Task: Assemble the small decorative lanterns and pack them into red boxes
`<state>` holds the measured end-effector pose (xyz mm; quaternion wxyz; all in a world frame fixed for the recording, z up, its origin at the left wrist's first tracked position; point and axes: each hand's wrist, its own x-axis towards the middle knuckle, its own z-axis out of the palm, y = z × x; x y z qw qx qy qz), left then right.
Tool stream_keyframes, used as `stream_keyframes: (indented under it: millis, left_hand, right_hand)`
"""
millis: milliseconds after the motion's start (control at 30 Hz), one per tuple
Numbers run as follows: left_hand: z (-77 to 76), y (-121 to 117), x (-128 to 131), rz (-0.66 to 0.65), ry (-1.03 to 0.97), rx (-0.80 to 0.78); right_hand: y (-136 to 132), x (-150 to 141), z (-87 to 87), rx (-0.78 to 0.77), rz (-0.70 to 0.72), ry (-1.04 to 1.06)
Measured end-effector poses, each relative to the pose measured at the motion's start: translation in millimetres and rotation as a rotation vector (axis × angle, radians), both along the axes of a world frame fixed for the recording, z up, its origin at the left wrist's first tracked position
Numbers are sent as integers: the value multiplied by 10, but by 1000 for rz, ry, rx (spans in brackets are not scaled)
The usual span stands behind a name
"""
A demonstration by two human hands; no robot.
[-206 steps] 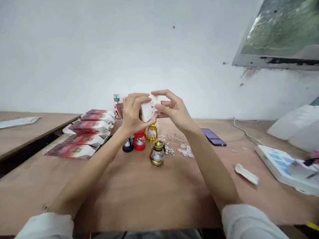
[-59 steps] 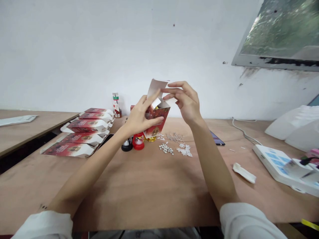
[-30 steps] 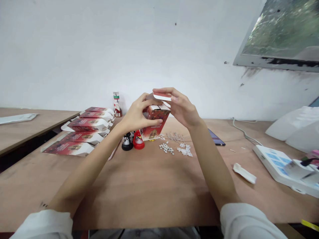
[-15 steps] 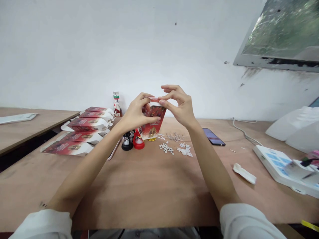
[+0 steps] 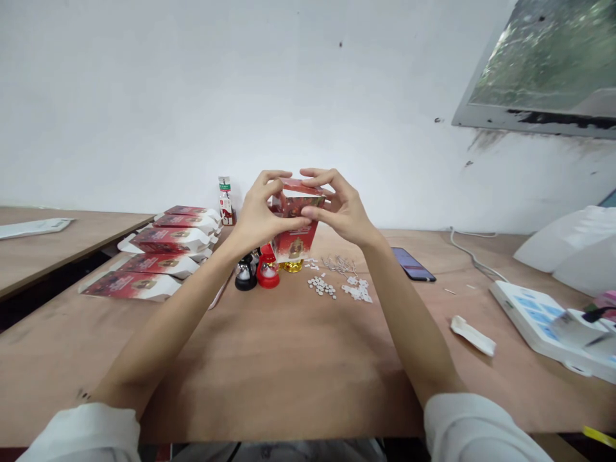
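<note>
A small red printed carton [image 5: 294, 232] is held upright in the air above the wooden table [image 5: 289, 366], between both hands. My left hand [image 5: 257, 215] grips its left side with the fingers curled over the top. My right hand [image 5: 337, 208] grips the right side, fingers pressing on the closed top flap. Just below and behind the carton stand little lanterns: a black one [image 5: 245, 276], a red one [image 5: 267, 273] and a gold one [image 5: 292, 265], partly hidden by the carton.
Several flat red cartons [image 5: 158, 256] lie in a row at the left. Small white pieces [image 5: 322, 287] and thin metal bits [image 5: 339, 263] are scattered behind the hands. A dark phone [image 5: 412, 264], a white scrap [image 5: 472, 335] and a white box [image 5: 553, 324] lie to the right.
The carton's top flap stood open two seconds ago; it has been folded down and tucked shut. The gold lantern seen on the table earlier is no longer there.
</note>
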<state>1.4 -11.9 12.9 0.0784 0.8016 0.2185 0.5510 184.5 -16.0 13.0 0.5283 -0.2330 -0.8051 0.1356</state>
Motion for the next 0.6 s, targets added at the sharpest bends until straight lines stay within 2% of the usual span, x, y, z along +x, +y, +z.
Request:
stream_keyframes:
  millis: [167,400,500,600]
  left_hand:
    - [17,-89,43,65,-91,44]
    - [14,-75,13,101,5,104]
    - [4,-48,9,89,12,105]
    - [66,-35,-54,52,20,96]
  right_hand:
    - [65,-5,4,45,-63,79]
    - [87,-11,-26,45,-96,49]
    - [93,6,-20,65,-117,29]
    - [101,57,9,142,-184,38]
